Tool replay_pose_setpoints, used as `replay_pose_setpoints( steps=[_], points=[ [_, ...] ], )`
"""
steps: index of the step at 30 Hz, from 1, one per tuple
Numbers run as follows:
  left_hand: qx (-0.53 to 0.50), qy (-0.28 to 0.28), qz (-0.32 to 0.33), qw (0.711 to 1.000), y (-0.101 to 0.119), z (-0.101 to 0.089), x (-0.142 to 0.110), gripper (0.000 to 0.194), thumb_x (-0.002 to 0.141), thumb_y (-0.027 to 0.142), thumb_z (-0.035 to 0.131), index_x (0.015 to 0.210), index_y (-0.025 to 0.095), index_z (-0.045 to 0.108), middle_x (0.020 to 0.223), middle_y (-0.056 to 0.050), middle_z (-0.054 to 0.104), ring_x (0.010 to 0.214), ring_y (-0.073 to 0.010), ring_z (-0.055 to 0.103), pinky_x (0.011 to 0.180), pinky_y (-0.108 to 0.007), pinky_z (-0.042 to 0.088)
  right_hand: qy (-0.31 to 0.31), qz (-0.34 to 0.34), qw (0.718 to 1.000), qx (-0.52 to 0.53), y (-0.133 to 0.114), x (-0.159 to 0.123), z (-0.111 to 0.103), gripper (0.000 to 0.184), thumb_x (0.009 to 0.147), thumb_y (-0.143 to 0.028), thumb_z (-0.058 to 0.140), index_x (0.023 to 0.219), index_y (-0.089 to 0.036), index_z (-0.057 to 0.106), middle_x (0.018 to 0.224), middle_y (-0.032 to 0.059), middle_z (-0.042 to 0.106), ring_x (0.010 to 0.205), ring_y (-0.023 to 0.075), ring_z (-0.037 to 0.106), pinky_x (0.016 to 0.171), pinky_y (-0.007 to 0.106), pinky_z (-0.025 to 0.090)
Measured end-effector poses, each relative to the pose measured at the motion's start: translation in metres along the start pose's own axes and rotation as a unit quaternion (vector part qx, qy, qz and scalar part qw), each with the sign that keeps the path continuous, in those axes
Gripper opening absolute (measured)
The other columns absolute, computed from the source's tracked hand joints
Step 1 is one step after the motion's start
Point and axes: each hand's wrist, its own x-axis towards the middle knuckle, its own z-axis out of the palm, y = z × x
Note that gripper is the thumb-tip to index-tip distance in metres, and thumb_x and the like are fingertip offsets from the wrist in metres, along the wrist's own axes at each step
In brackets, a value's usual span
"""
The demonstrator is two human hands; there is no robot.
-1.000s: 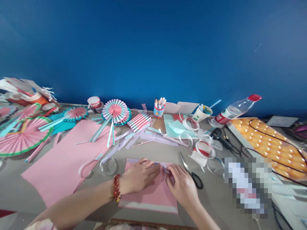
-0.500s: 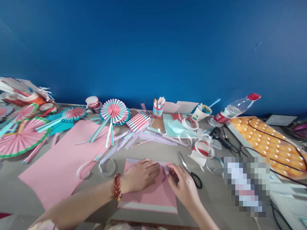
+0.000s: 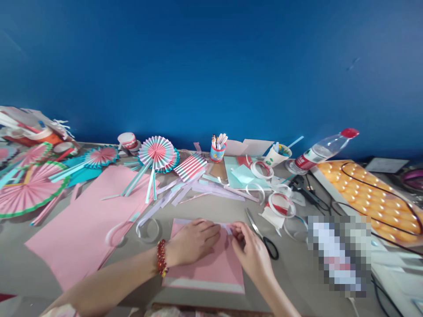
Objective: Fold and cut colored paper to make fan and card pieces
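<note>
Blue wall point(image 3: 211, 66) closes off the far side, past both hands. Gray table point(image 3: 297, 286): near edge just this side of the grip; open strip to R of R hand point(image 3: 254, 253), up to a pixelated patch point(image 3: 337, 257); smaller gap beyond the fingers, before the lavender scraps point(image 3: 211, 189). Lg. pink paper point(image 3: 86, 215) spreads L of the grip, orange lit pad point(image 3: 370, 198) far R. Work sheet point(image 3: 218, 268), also pink, lies flat under both hands, pale band point(image 3: 205, 285) along its near edge. L hand point(image 3: 194, 242) open, palm down on it, fingers twd R hand. R hand curled at its far R corner, by a lavender strip point(image 3: 228, 230); can't tell if it's pinching it. Bottle point(image 3: 310, 160) tilted, beyond & R of the grip. Scissors point(image 3: 263, 238) just R of R hand, blades pointing away.
</note>
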Motion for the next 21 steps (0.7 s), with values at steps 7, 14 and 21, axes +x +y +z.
replay_pose_setpoints(
  steps=[7, 14, 21],
  points=[
    [0.003, -0.005, -0.002, 1.000, -0.001, 0.003, -0.001, 0.040, 0.098, 0.038, 0.047, 0.133, 0.019, 0.051, 0.140, -0.007, 0.053, 0.125, -0.0210, 0.046, 0.102, -0.033, 0.033, -0.011, 0.015, 1.000, 0.013, 0.010, 0.008, -0.002, 0.028, 0.082, -0.018, 0.043, 0.108, -0.021, 0.052, 0.085, 0.0048, 0.069, 0.073, 0.0198, 0.066, 0.067, 0.030, 0.052],
    [0.028, -0.003, 0.018, 0.999, 0.000, 0.003, -0.002, 0.040, 0.101, 0.034, 0.040, 0.136, 0.018, 0.049, 0.145, -0.004, 0.049, 0.124, -0.0228, 0.045, 0.100, -0.036, 0.033, -0.053, 0.038, 0.998, 0.023, 0.012, 0.018, -0.007, 0.028, 0.080, -0.018, 0.045, 0.106, -0.022, 0.055, 0.082, 0.0016, 0.070, 0.070, 0.0186, 0.066, 0.067, 0.029, 0.051],
    [0.037, -0.013, 0.020, 0.999, 0.000, -0.004, 0.001, 0.042, 0.099, 0.035, 0.044, 0.137, 0.017, 0.047, 0.146, -0.006, 0.048, 0.122, -0.0225, 0.046, 0.098, -0.037, 0.034, -0.063, 0.022, 0.998, 0.003, 0.011, 0.029, -0.011, 0.026, 0.079, -0.017, 0.044, 0.102, -0.023, 0.056, 0.080, 0.0005, 0.068, 0.070, 0.0178, 0.065, 0.067, 0.028, 0.049]
  ],
)
